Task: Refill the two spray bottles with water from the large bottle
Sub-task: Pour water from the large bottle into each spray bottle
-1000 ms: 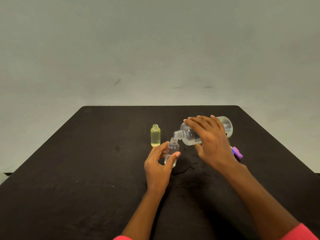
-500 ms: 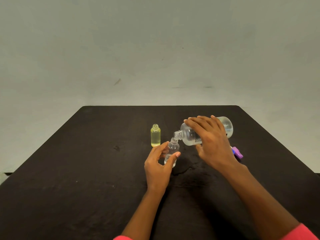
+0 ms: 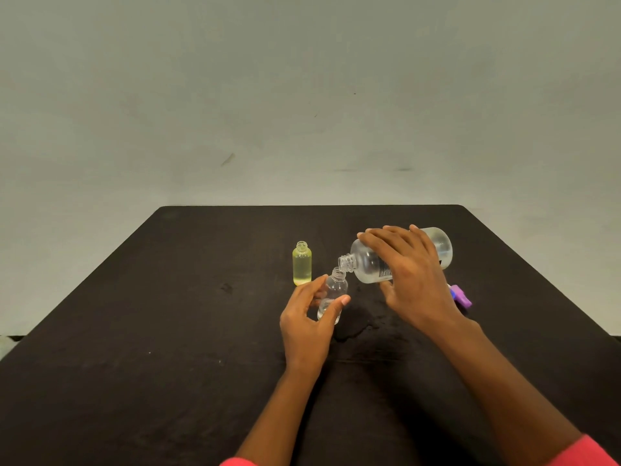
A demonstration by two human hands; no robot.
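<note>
Now large bottle [image 3: 368, 264] horizontal, neck leftward, right fingers [image 3: 386, 240] wrapping; left fingers [image 3: 314, 288] pinch sprayer [image 3: 336, 289].

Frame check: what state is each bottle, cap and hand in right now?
large bottle: uncapped, tipped sideways, mouth above the clear spray bottle, gripped by the right hand
clear spray bottle: upright, uncapped, partly filled, held by the left hand
yellow spray bottle: upright, uncapped, untouched
purple cap: off, lying on the table
</note>
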